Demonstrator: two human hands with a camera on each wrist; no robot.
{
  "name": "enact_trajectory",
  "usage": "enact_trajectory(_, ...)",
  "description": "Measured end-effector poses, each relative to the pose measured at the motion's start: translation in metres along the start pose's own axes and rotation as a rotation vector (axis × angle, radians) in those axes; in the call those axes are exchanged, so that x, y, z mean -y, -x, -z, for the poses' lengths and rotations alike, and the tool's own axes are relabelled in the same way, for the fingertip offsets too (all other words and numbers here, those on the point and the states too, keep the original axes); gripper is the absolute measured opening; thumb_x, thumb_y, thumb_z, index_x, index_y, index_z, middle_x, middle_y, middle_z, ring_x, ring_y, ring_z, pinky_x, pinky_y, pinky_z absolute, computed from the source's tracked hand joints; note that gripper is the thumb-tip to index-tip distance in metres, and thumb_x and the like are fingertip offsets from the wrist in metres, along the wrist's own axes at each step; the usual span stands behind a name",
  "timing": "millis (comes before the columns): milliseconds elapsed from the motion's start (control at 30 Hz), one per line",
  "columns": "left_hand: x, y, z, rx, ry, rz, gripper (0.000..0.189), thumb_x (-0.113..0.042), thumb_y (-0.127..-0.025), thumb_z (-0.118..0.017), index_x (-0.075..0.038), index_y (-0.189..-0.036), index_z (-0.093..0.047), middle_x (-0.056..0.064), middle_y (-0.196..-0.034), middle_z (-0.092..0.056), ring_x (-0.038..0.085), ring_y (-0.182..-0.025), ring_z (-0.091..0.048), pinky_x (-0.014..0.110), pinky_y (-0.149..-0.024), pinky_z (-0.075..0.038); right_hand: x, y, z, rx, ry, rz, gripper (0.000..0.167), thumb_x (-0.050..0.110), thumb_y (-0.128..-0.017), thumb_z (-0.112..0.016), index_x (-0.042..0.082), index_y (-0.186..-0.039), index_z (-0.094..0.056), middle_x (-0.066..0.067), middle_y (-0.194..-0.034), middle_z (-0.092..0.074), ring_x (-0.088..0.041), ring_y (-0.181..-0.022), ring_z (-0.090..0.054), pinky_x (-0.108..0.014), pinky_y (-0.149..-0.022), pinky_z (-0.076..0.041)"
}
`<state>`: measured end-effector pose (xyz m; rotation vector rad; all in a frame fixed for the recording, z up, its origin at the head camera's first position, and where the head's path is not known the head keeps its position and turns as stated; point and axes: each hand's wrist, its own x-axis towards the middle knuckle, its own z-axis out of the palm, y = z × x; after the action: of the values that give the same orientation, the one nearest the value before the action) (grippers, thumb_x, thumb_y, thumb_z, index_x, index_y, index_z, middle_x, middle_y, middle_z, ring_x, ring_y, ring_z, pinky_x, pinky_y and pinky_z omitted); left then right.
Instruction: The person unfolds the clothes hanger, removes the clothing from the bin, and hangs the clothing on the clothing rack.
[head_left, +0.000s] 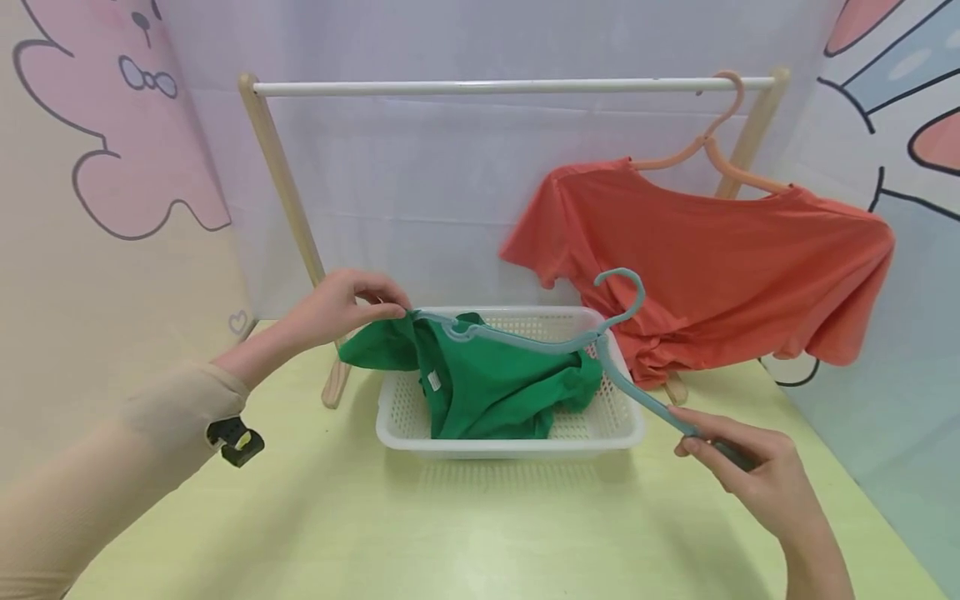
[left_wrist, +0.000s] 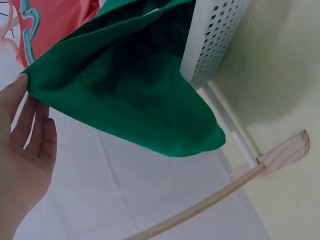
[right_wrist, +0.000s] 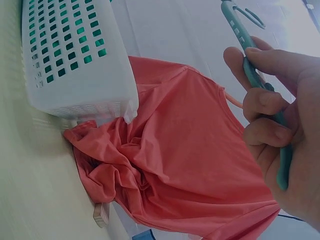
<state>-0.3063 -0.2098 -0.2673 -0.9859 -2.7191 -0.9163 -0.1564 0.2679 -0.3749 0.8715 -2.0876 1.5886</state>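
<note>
My left hand (head_left: 348, 308) pinches the shoulder of a green T-shirt (head_left: 487, 383) where one end of a teal clothes hanger (head_left: 525, 340) meets it. In the left wrist view the green cloth (left_wrist: 125, 95) hangs from the fingertips as a wide fold. My right hand (head_left: 757, 475) grips the hanger's other arm, its fingers curled round it in the right wrist view, where the teal hanger (right_wrist: 254, 75) points up and away. The hook stands upward. Most of the shirt lies in a white basket (head_left: 510, 446); a small white label shows on it.
A rack with a white rail (head_left: 480, 87) and wooden legs stands behind the basket. At its right, a coral T-shirt (head_left: 720, 267) hangs on an orange hanger (head_left: 731, 171), its lower part bunched beside the basket. Walls with cartoon drawings flank the pale yellow-green table (head_left: 480, 533).
</note>
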Motion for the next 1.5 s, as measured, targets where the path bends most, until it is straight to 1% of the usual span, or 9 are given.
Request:
enact_trajectory(167, -0.011, -0.001, -0.008, 0.020, 0.062, 0.031, 0.012, -0.020, -0.093, -0.069, -0.018, -0.102, -0.077, 0.000, -0.101, -0.076, 0.011, -0.092, -0.070, 0.026, -0.085, -0.056, 0.000, -0.005, -0.007, 0.024, 0.006, -0.030, 0.042, -0.027, -0.081, -0.057, -0.012, -0.119, -0.064, 0.004, -0.085, -0.075, -0.005, -0.055, -0.050, -0.024, -0.039, -0.030)
enact_trajectory(267, -0.023, -0.005, -0.017, 0.062, 0.109, 0.008, 0.011, -0.021, -0.093, -0.069, -0.018, -0.101, -0.076, -0.001, -0.100, -0.076, 0.011, -0.092, -0.070, 0.028, -0.086, -0.057, 0.002, -0.011, -0.014, 0.052, 0.045, -0.053, 0.040, -0.025, -0.082, -0.059, -0.009, -0.118, -0.066, 0.007, -0.084, -0.074, -0.005, -0.056, -0.051, -0.025, -0.039, -0.032)
enact_trajectory(400, -0.034, -0.010, -0.026, 0.088, 0.165, -0.010, 0.010, -0.021, -0.093, -0.069, -0.017, -0.100, -0.076, -0.001, -0.097, -0.076, 0.011, -0.088, -0.070, 0.026, -0.084, -0.056, 0.001, -0.018, -0.021, 0.065, 0.046, -0.032, 0.040, -0.025, -0.080, -0.061, -0.009, -0.116, -0.067, 0.010, -0.083, -0.072, -0.006, -0.055, -0.050, -0.025, -0.039, -0.032)
enact_trajectory(500, -0.038, -0.013, -0.029, 0.072, 0.191, 0.002, 0.009, -0.018, -0.093, -0.069, -0.016, -0.099, -0.076, 0.000, -0.097, -0.076, 0.010, -0.086, -0.070, 0.023, -0.082, -0.056, 0.001, -0.022, -0.026, 0.070, 0.043, -0.020, 0.041, -0.025, -0.080, -0.061, -0.007, -0.116, -0.068, 0.011, -0.083, -0.072, -0.006, -0.052, -0.046, -0.025, -0.039, -0.032)
enact_trajectory(733, -0.047, -0.018, -0.038, 0.049, 0.182, -0.016, 0.009, -0.019, -0.092, -0.070, -0.017, -0.099, -0.076, -0.002, -0.097, -0.076, 0.009, -0.087, -0.068, 0.022, -0.080, -0.055, -0.003, -0.028, -0.036, 0.102, -0.004, 0.018, 0.041, -0.025, -0.080, -0.061, -0.007, -0.117, -0.068, 0.008, -0.084, -0.073, -0.001, -0.065, -0.058, -0.026, -0.043, -0.034)
enact_trajectory(900, -0.056, -0.021, -0.047, 0.034, 0.227, -0.013, 0.009, -0.018, -0.092, -0.071, -0.015, -0.099, -0.076, 0.000, -0.096, -0.077, 0.009, -0.087, -0.070, 0.022, -0.080, -0.056, -0.005, -0.030, -0.039, 0.116, 0.031, -0.004, 0.040, -0.022, -0.082, -0.062, -0.005, -0.118, -0.069, 0.007, -0.083, -0.073, 0.002, -0.067, -0.059, -0.027, -0.043, -0.034)
enact_trajectory(1100, -0.064, -0.023, -0.055, 0.010, 0.239, -0.035, 0.010, -0.014, -0.091, -0.071, -0.011, -0.098, -0.076, 0.003, -0.094, -0.077, 0.011, -0.083, -0.069, 0.020, -0.077, -0.055, -0.006, -0.030, -0.044, 0.104, 0.056, -0.023, 0.041, -0.021, -0.081, -0.064, -0.003, -0.118, -0.070, 0.004, -0.082, -0.074, 0.002, -0.071, -0.063, -0.022, -0.048, -0.042)
enact_trajectory(1333, -0.077, -0.024, -0.064, 0.028, 0.261, -0.094, 0.009, -0.016, -0.092, -0.070, -0.012, -0.098, -0.076, 0.001, -0.094, -0.076, 0.009, -0.084, -0.069, 0.023, -0.079, -0.057, -0.005, -0.036, -0.053, 0.128, 0.069, 0.066, 0.042, -0.020, -0.080, -0.066, -0.001, -0.117, -0.070, 0.009, -0.083, -0.074, 0.001, -0.073, -0.065, -0.020, -0.051, -0.044)
enact_trajectory(1500, -0.078, -0.022, -0.064, 0.044, 0.305, -0.100, 0.009, -0.013, -0.091, -0.070, -0.012, -0.099, -0.076, 0.002, -0.095, -0.076, 0.009, -0.086, -0.071, 0.025, -0.082, -0.058, -0.003, -0.034, -0.054, 0.114, 0.040, 0.069, 0.042, -0.021, -0.080, -0.065, -0.002, -0.117, -0.070, 0.010, -0.084, -0.074, 0.001, -0.075, -0.067, -0.021, -0.052, -0.045)
